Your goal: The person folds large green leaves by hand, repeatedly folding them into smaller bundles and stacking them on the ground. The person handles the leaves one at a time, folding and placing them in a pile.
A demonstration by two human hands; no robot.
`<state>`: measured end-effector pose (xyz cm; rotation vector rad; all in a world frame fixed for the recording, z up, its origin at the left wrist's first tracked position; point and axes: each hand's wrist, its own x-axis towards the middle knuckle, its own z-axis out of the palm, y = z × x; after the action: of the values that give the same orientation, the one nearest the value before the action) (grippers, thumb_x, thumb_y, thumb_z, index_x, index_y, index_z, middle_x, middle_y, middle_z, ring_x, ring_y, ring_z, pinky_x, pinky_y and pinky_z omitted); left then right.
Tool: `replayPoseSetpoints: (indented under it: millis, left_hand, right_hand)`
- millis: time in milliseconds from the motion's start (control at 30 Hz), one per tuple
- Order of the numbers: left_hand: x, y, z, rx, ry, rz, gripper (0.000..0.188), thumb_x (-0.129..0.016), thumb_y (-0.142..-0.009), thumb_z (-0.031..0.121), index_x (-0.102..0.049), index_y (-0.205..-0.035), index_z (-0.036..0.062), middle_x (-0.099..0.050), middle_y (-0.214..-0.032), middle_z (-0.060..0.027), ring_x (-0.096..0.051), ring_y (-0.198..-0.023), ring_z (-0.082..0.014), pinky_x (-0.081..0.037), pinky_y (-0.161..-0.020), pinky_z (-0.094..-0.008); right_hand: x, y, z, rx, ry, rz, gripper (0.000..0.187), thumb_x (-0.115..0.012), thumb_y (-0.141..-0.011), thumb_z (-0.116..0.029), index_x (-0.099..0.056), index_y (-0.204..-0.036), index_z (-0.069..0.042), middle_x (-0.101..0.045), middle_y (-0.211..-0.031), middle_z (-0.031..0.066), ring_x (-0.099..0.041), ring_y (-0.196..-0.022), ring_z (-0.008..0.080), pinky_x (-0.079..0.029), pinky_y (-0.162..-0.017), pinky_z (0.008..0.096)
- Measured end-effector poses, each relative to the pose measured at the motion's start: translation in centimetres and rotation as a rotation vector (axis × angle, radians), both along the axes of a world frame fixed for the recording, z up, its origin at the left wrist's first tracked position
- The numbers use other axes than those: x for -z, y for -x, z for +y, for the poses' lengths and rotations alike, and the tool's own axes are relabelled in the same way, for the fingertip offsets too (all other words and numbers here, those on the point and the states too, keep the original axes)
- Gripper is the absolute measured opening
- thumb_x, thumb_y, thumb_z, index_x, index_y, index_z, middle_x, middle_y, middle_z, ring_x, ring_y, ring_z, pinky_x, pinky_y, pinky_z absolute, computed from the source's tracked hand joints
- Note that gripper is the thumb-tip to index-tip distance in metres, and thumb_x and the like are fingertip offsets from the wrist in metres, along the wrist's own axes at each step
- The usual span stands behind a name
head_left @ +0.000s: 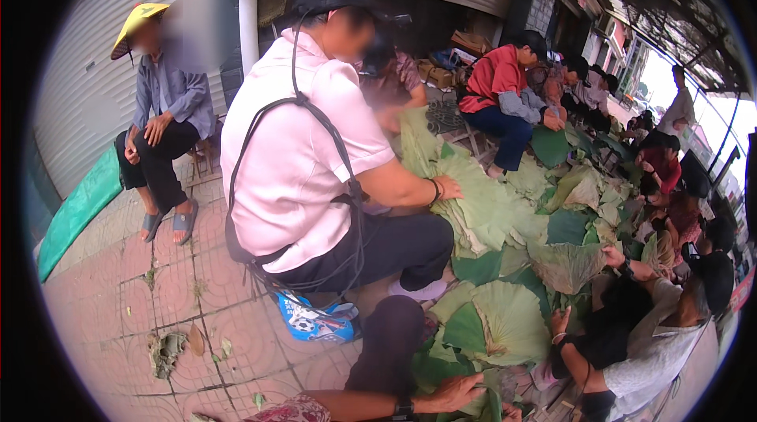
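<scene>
My left hand [453, 395] reaches in from the lower edge, below a patterned sleeve and a dark wristwatch [403, 408]. Its fingers are bent over the edge of a green lotus leaf [494, 405]. Only a small part of my right hand [512, 413] shows at the bottom rim, beside the same leaf; its fingers are mostly cut off. Just beyond lies a wide, pale, dried lotus leaf [511, 326] with a darker green leaf [465, 329] next to it.
A person in a pink shirt [307, 146] sits close ahead, one hand on stacked leaves [481, 201]. To the right, a person in a light shirt [654, 359] handles leaves. Several others sit farther along the pile. At left, someone sits near a green sheet [79, 209].
</scene>
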<state>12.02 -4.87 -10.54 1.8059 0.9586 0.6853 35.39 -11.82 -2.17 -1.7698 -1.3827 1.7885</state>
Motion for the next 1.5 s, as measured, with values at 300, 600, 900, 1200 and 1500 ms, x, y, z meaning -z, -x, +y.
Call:
replayPoseSetpoints:
  millis: [300, 600, 900, 1200, 1500]
  left_hand:
    - [1.0, -0.1, 0.6, 0.088, -0.063, 0.042, 0.060, -0.069, -0.092, 0.025, -0.047, -0.141, -0.0020, -0.064, -0.122, -0.0246, -0.060, -0.117, -0.0392, -0.049, -0.096, -0.0464]
    - [-1.0, 1.0, 0.9, -0.098, -0.070, -0.066, 0.033, -0.063, -0.098, 0.033, -0.059, -0.101, 0.0000, -0.064, -0.083, -0.0257, -0.062, -0.080, -0.0464, -0.046, -0.068, -0.0511]
    - [0.4, 0.4, 1.3, -0.149, 0.023, -0.107, 0.039, -0.057, -0.102, 0.036, -0.060, -0.090, -0.0020, -0.059, -0.072, -0.0252, -0.059, -0.068, -0.0427, -0.045, -0.062, -0.0456]
    - [-2.8, 0.8, 0.3, 0.164, 0.758, -0.254, 0.043, -0.057, -0.103, 0.045, -0.060, -0.120, 0.0055, -0.063, -0.100, -0.0070, -0.064, -0.088, -0.0167, -0.055, -0.079, -0.0336]
    - [-0.8, -0.1, 0.4, 0.309, 0.702, -0.026, 0.054, -0.057, -0.102, 0.047, -0.056, -0.129, 0.0007, -0.067, -0.118, -0.0155, -0.068, -0.104, -0.0231, -0.056, -0.086, -0.0346]
  right_hand:
    - [-0.5, -5.5, -0.8, 0.376, -0.284, -0.038, 0.049, -0.067, -0.091, -0.026, -0.054, -0.130, 0.000, -0.058, -0.124, 0.0170, -0.055, -0.111, 0.0307, -0.045, -0.094, 0.0394]
    - [7.0, -7.6, -1.1, 0.586, -0.866, -0.371, 0.048, -0.061, -0.097, -0.025, -0.051, -0.135, 0.004, -0.056, -0.132, 0.0252, -0.052, -0.119, 0.0413, -0.042, -0.103, 0.0436]
    - [2.3, 8.5, -3.0, 0.307, -0.760, -0.356, 0.062, -0.068, -0.093, -0.033, -0.046, -0.138, 0.004, -0.056, -0.129, 0.0263, -0.058, -0.114, 0.0402, -0.050, -0.096, 0.0465]
    - [2.2, 11.5, -3.0, 0.282, -0.737, -0.468, 0.060, -0.068, -0.090, -0.025, -0.044, -0.138, 0.001, -0.062, -0.115, 0.0282, -0.060, -0.105, 0.0460, -0.051, -0.088, 0.0522]
    - [1.3, 5.3, -2.4, 0.575, -0.701, -0.291, 0.025, -0.058, -0.096, -0.011, -0.064, -0.117, 0.001, -0.069, -0.086, 0.0171, -0.067, -0.081, 0.0226, -0.051, -0.076, 0.0368]
